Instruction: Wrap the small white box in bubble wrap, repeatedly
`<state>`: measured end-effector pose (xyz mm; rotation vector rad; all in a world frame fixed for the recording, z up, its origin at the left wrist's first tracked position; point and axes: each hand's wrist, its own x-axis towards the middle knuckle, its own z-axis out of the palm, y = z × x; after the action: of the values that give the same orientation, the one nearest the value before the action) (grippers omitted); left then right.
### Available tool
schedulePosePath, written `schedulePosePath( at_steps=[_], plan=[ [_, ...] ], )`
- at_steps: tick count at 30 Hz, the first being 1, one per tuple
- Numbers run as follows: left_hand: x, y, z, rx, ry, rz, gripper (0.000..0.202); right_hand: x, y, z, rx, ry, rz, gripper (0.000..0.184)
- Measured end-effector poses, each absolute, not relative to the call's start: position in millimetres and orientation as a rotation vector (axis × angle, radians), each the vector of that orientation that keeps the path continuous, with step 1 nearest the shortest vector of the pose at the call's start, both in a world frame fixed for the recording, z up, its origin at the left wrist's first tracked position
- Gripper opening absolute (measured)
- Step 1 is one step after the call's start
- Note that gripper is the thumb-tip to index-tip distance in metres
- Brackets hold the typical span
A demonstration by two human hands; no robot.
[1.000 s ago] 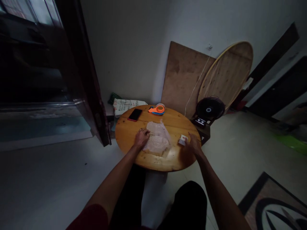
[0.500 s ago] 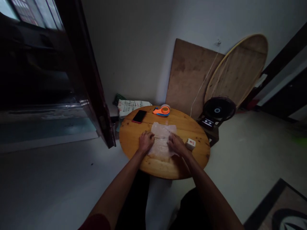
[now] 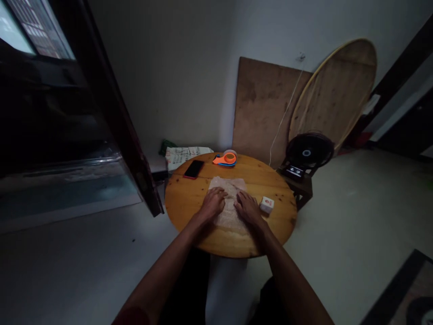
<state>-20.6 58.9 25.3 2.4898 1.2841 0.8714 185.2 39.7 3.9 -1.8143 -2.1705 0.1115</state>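
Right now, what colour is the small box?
The box is white with red print on top; head view.

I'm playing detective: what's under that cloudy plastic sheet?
The plastic sheet lies on the wooden table, whose bare wood shows around it. Its cloudiness, plus the left grip and right grip covering parts, means I can't tell if anything flat hides beneath.

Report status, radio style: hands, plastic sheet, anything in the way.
Left hand and right hand: palms down on plastic sheet. Sheet lying on round table. Small white box close beside right hand, off the sheet.
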Motion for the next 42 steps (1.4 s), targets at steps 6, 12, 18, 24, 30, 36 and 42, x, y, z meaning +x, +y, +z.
schedulePosePath(
  at_steps=[6,12,18,24,30,36,42],
  plan=[
    [-23,73,4,2.594,1.243,0.479,0.049,182,36,6,-1.824,-2.15,0.078,0.046],
    [-33,66,12,2.603,1.286,0.475,0.056,181,34,6,-1.819,-2.138,0.065,0.044],
    [-5,11,19,2.665,1.137,0.528,0.053,187,39,-3,-1.796,-2.091,0.099,0.044],
    [4,-17,12,2.628,1.178,0.478,0.057,194,42,-13,-1.717,-1.988,0.055,0.044],
    [2,-17,16,2.66,1.186,0.474,0.056,188,41,-9,-1.719,-2.008,0.029,0.038],
    [1,-21,16,2.664,1.16,0.535,0.054,210,17,21,-1.631,-2.106,-0.108,0.046],
    [0,-18,9,2.643,1.148,0.582,0.048,265,-1,41,-2.052,-1.999,-0.182,0.053]
  ],
)
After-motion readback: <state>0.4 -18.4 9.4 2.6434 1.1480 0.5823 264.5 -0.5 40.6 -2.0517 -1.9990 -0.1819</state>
